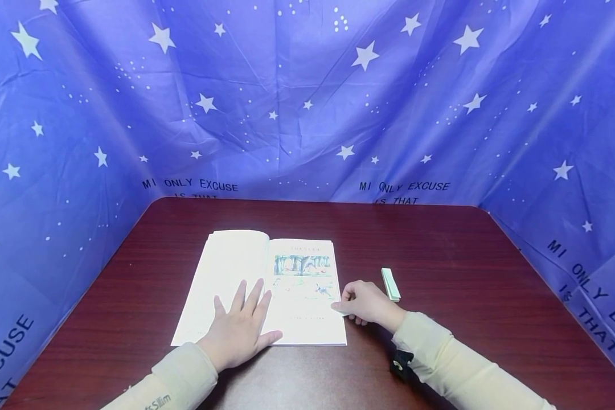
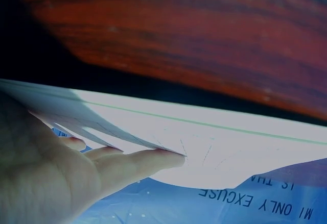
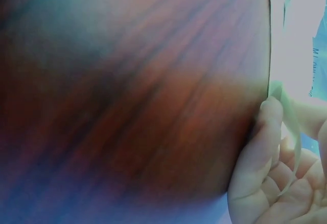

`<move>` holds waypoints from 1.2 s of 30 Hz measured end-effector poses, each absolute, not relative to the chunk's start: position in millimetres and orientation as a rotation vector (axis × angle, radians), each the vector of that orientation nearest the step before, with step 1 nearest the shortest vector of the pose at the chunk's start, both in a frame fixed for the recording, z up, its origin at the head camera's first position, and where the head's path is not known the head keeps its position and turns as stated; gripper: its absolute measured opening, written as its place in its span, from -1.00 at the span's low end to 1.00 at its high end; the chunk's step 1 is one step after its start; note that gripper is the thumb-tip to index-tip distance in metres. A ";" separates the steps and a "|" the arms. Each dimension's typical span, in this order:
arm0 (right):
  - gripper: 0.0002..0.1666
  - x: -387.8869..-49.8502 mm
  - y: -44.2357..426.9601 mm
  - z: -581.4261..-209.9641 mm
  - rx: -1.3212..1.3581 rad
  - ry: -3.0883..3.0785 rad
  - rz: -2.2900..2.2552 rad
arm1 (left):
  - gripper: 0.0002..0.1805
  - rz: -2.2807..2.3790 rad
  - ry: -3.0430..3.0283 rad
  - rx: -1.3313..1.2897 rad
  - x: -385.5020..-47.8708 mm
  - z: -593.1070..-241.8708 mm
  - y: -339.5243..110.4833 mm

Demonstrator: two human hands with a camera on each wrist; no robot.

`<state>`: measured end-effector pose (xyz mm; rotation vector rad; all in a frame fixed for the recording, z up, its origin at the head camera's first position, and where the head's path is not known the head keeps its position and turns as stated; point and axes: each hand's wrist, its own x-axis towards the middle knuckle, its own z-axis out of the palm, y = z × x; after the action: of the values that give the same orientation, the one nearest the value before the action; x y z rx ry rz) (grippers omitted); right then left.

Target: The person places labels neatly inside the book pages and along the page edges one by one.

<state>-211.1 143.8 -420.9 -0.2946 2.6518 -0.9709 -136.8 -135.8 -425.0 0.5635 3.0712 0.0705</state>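
An open book (image 1: 225, 256) lies on the table, its left page washed out white and its right page showing coloured pictures. My left hand (image 1: 238, 333) rests with spread, straight fingers across the lower middle of the pages. At the right page's outer edge, my right hand (image 1: 366, 302) pinches a thin pale green paper strip (image 3: 292, 114) between thumb and curled fingers. The strip touches the page edge and its tail bends toward the palm. Just beyond that hand lies a pale green pad of sticky notes (image 1: 390, 285).
The dark red wood-grain table (image 1: 430, 245) has rounded far corners. A blue curtain (image 1: 307, 131) with white stars and printed words surrounds it on the back and both sides. A black device (image 1: 402, 364) sits at the right wrist.
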 end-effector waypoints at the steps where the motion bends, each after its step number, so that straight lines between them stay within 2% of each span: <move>1: -0.66 -211.0 143.9 -421.0 -0.300 2.651 -0.970 | -0.12 0.068 3.072 0.562 -136.7 -424.7 -135.8; 23: -0.66 -212.1 148.4 -420.2 -0.358 2.613 -0.960 | -0.14 0.049 3.091 0.564 -139.0 -430.3 -136.0; 36: -0.75 -213.8 153.2 -420.6 -0.364 2.509 -1.060 | -0.14 0.013 3.100 0.566 -138.6 -430.2 -136.2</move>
<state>-213.8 153.2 -420.6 -0.3640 2.5092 -1.0596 -138.6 -136.2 -430.2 0.5662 3.0997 0.0131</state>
